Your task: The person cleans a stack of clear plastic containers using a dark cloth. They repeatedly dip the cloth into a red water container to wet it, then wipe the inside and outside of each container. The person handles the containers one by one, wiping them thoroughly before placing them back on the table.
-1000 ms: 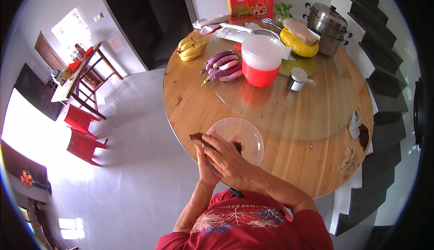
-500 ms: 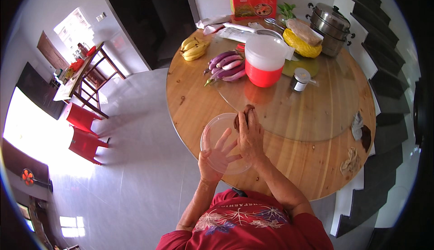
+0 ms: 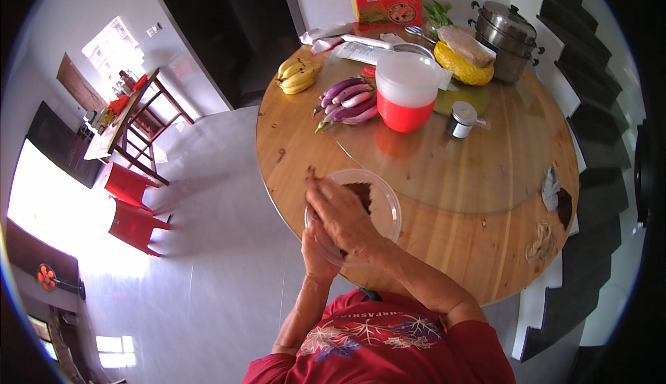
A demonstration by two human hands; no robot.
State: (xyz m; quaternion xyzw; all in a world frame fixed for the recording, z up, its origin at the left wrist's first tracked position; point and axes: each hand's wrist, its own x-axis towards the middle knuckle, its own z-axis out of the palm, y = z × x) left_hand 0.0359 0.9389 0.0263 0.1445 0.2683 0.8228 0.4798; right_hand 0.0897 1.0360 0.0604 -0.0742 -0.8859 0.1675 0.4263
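A clear round plastic lid [image 3: 386, 212] is held over the near left edge of the wooden table. My left hand [image 3: 320, 253] supports it from below at its near left side; most of those fingers are hidden. Across the top of the lid lies my right hand [image 3: 345, 219], pressing a dark brown cloth [image 3: 361, 193] against the surface. Part of the cloth shows beyond the fingers, and the rest is covered by the palm.
On the round table [image 3: 284, 148] stand red and white plastic tubs [image 3: 407, 92], eggplants [image 3: 347, 101], bananas [image 3: 298, 75], a small jar [image 3: 460, 120] and a steamer pot [image 3: 508, 40]. Rags [image 3: 540, 242] lie at the right edge. Dark stairs [image 3: 596, 148] rise beyond.
My right hand has swept the brown cloth from the lid's far right rim leftward across its face. The left hand still holds the lid, which has shifted slightly right.
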